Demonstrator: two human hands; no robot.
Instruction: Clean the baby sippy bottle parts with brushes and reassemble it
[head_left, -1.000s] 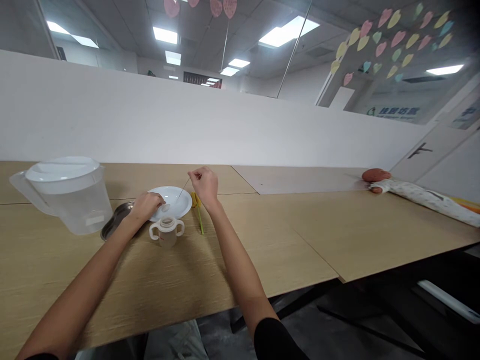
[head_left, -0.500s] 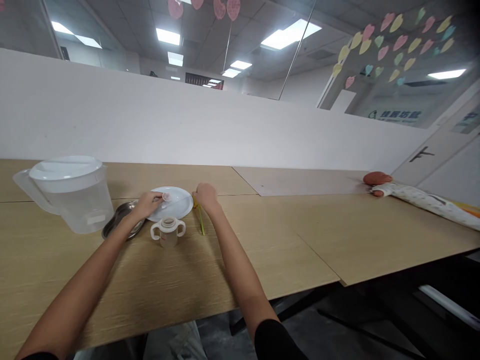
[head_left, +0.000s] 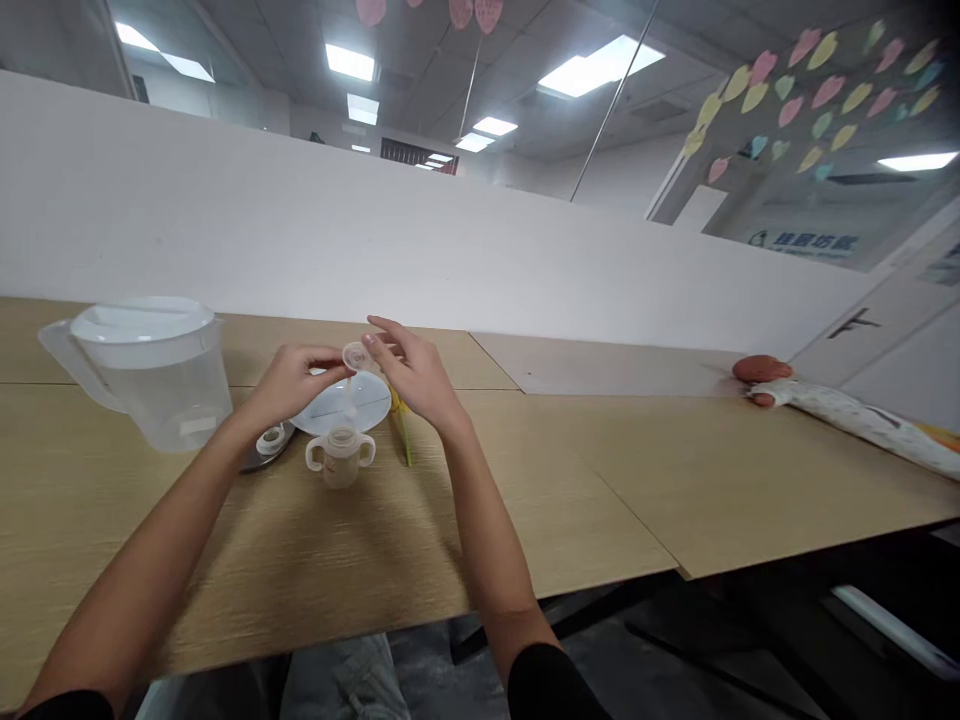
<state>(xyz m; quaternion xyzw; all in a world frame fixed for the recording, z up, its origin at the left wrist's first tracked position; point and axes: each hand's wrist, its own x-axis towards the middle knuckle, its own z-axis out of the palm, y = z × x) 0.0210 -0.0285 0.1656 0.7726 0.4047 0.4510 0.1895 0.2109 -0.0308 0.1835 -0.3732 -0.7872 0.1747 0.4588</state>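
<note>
Both hands are raised above a white plate (head_left: 367, 402). My left hand (head_left: 289, 380) and my right hand (head_left: 411, 368) pinch a small clear round part (head_left: 354, 355) between their fingertips. Just below stands a small clear cup with two handles (head_left: 340, 455). A thin yellow-green brush (head_left: 400, 425) lies on the table right of the plate. A small white ring (head_left: 270, 439) rests on a metal tray (head_left: 255, 457) left of the cup.
A large clear plastic pitcher (head_left: 154, 370) with a lid stands at the left. A white partition wall runs behind the wooden table (head_left: 525, 480). A doll in patterned cloth (head_left: 832, 405) lies at the far right. The table's front edge drops to a dark floor at right.
My right hand put the thin brush down beside the plate and came up. My left hand lifted the small clear part off the plate, and both hands now hold it.
</note>
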